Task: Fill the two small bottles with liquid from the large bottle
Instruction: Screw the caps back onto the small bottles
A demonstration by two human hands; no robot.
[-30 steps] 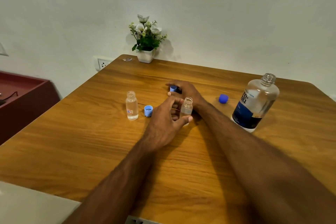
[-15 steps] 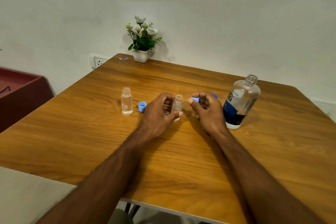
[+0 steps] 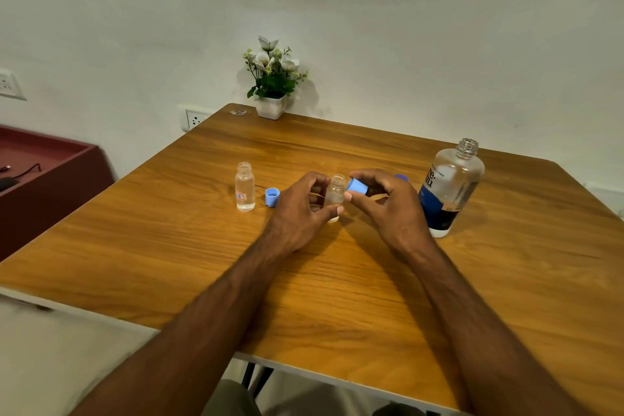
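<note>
My left hand (image 3: 304, 209) grips a small clear bottle (image 3: 336, 191) that stands on the wooden table (image 3: 337, 280). My right hand (image 3: 388, 206) pinches a light blue cap (image 3: 357, 186) right beside that bottle's open mouth. A second small bottle (image 3: 244, 186), filled with clear liquid and uncapped, stands to the left, with its own blue cap (image 3: 272, 196) lying next to it. The large bottle (image 3: 449, 187), uncapped, with a dark blue label, stands at the right. A darker blue cap (image 3: 401, 177) peeks out behind my right hand.
A small potted flower plant (image 3: 273, 78) sits at the table's far edge against the wall. A dark red cabinet (image 3: 40, 172) stands to the left of the table. Wall sockets (image 3: 194, 119) are behind the far left corner.
My right hand picked the light blue cap up from the table and brought it back to the mouth of the small bottle held by my left hand. The camera view shifted.
</note>
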